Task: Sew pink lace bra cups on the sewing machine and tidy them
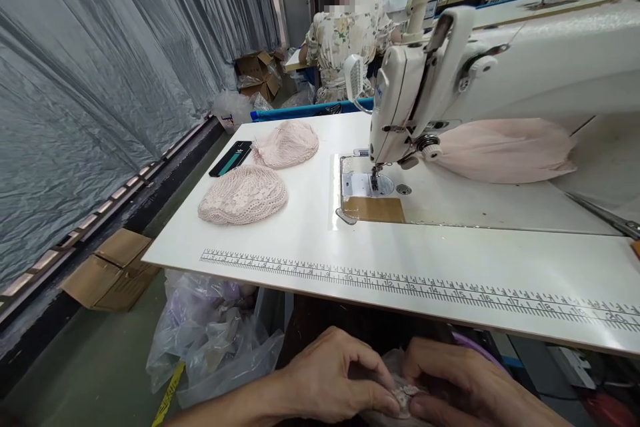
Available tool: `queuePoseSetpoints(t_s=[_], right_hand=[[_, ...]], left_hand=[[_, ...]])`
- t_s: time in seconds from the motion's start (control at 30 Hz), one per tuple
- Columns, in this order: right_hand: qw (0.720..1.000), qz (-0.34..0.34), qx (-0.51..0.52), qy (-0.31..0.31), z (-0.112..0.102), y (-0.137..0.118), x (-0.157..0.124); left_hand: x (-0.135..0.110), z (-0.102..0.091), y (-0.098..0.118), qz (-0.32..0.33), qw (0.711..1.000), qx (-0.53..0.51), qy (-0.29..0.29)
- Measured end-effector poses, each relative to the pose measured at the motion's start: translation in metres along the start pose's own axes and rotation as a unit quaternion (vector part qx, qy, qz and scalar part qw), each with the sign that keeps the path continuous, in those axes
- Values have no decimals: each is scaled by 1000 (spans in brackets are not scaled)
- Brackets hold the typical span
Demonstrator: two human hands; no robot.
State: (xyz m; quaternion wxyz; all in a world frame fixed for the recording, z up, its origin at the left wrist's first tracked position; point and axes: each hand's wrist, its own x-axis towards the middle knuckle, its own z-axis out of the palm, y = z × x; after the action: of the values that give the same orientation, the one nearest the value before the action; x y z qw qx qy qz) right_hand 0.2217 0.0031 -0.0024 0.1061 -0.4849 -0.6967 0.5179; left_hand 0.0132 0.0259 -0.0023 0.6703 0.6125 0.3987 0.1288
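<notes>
Below the table's front edge, my left hand (340,373) and my right hand (460,377) pinch a small piece of pale lace fabric (404,397) between thumbs and fingers. The fingertips nearly meet on it, and the rest of the cloth is partly hidden by the hands. On the white table (310,233) above them lie two pale pink lace cup-shaped pieces, a nearer one (243,195) and a farther one (287,144). To the right stands a white sewing machine (400,103), its needle and presser foot over the metal plate, with no cloth seen under them.
A black and teal phone-like item (231,159) lies beside the lace pieces. Pink fabric (505,150) rests behind the machine's arm. Plastic bags (215,333) and a cardboard box (113,270) are at lower left. Another person (345,40) sits beyond the table.
</notes>
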Motion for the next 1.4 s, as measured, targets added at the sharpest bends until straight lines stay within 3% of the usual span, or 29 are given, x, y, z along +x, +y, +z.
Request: queuePoseSetpoints(t_s=[0.17, 0.43, 0.6, 0.83, 1.07, 1.3, 1.4], right_hand=[[996, -45, 64, -43, 0, 5, 0], [994, 61, 60, -65, 11, 3, 1], [993, 58, 83, -53, 9, 14, 2], [976, 33, 165, -136, 8, 12, 4], [967, 29, 214, -132, 13, 19, 8], [962, 20, 241, -125, 14, 28, 6], [959, 19, 256, -120, 13, 29, 6]], left_hand=[[-4, -7, -1, -25, 999, 19, -29], [-7, -8, 3, -35, 996, 81, -33], [-12, -16, 1, -65, 994, 62, -67], [-14, -19, -4, -68, 994, 9, -88], [-16, -21, -4, -102, 989, -14, -104], [-16, -21, -7, -56, 991, 46, -110], [-16, -21, -8, -58, 991, 5, -119]])
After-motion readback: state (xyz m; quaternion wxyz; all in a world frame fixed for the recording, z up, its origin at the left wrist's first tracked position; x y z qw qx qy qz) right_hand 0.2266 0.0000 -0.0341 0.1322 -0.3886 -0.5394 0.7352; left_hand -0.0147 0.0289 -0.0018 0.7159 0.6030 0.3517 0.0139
